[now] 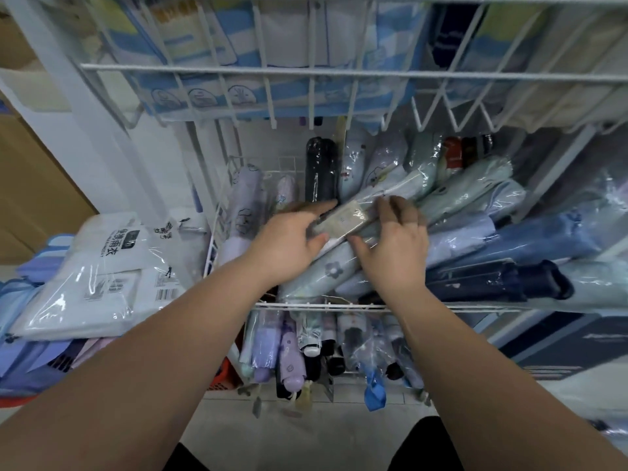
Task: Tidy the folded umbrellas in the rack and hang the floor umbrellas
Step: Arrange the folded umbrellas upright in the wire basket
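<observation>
Near: front rail (323,305) of the middle tier, my 2 wrists over it | my left hand (289,244) curls round the labelled end of 1 film-sleeved folded umbrella (343,217), my right hand (392,248) pinches its middle | held slantwise over the tier's heap (458,239) | likely light, stiff-cored, slick: grip the body, not loose film.

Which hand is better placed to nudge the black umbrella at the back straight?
Left, probably. Both grip the wrapped umbrella, but the left hand has fingertips right beside the near end of the black umbrella; the right hand sits further right of it.
</observation>
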`<control>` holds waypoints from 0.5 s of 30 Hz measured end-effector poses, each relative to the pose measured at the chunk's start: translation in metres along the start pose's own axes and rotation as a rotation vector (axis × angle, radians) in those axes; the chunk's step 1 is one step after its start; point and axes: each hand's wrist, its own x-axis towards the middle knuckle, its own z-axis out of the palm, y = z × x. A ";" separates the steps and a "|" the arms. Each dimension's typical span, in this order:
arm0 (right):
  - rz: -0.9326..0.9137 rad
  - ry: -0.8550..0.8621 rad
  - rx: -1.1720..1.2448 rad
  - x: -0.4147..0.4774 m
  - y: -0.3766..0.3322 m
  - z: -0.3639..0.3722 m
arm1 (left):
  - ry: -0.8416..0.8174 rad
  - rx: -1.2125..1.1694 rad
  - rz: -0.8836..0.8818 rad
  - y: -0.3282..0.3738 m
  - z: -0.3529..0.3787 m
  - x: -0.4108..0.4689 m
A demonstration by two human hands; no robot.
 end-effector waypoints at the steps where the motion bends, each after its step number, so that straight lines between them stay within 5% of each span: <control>1: -0.011 0.013 0.006 -0.001 0.002 0.001 | -0.008 -0.024 0.015 0.003 0.005 0.007; 15: -0.053 -0.078 0.032 0.001 0.013 -0.001 | -0.106 0.117 0.025 0.015 0.026 0.051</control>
